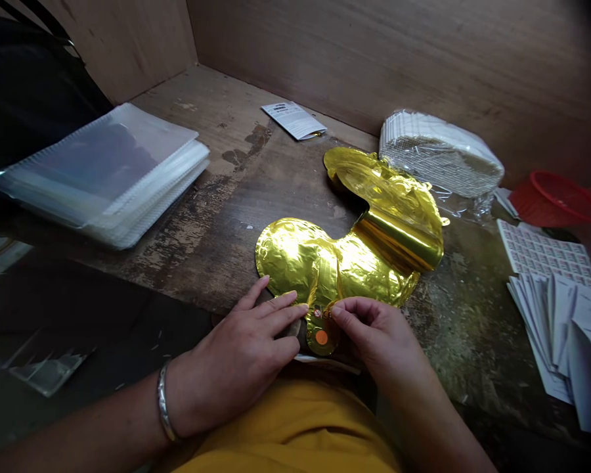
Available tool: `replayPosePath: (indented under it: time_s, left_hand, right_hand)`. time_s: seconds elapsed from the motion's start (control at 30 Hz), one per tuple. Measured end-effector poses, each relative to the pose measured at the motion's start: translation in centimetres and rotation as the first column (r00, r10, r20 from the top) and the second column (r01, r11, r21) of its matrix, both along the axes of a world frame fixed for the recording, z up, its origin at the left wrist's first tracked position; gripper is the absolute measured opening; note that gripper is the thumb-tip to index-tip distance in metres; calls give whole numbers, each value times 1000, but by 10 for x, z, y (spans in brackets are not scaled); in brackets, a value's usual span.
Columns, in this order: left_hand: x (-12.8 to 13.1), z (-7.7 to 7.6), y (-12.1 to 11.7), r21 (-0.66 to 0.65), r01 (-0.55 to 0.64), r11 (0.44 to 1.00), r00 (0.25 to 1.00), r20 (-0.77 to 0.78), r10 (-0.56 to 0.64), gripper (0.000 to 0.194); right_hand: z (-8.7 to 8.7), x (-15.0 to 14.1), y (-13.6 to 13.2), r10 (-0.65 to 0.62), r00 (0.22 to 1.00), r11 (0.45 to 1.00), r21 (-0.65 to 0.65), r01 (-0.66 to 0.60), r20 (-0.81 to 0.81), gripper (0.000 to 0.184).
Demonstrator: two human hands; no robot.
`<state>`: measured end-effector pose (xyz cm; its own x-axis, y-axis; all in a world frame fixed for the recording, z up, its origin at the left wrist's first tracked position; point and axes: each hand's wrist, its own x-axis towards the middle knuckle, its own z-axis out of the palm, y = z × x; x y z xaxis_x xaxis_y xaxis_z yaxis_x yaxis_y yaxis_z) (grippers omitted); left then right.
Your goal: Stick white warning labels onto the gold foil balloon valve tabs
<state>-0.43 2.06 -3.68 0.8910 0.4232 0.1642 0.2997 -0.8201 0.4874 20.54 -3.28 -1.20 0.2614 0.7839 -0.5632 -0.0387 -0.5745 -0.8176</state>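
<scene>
The left hand (246, 348) is pressing the gold foil (300, 259), fingers slightly spread. The right hand's (374, 328) fingers are pinching its edge.

One left hand (241, 351), one right hand (387, 338), one gold foil shape (295, 253), one orange dot (322, 337), one bracelet (163, 403), one red basket (546, 202), one sleeve stack (113, 164), one wrapped bundle (438, 151), one lone leaflet (294, 121) — folded papers (564, 328) too overlapped to count.
</scene>
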Motion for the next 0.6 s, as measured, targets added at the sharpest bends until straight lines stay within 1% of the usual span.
replayPosePath:
  time_s: [0.17, 0.4, 0.6]
  left_hand:
    - [0, 0, 0, -13, -8, 1000, 1000, 4, 8, 13]
    - [0, 1, 0, -22, 0, 1000, 1000, -17, 0, 14]
    - [1, 5, 2, -36, 15, 999, 999, -33, -16, 15]
  right_hand:
    - [-4, 6, -2, -14, 1000, 1000, 3, 14, -27, 33]
    - [-3, 6, -3, 22, 997, 1000, 8, -21, -70, 30]
    - [1, 0, -1, 22, 1000, 1000, 16, -22, -17, 31]
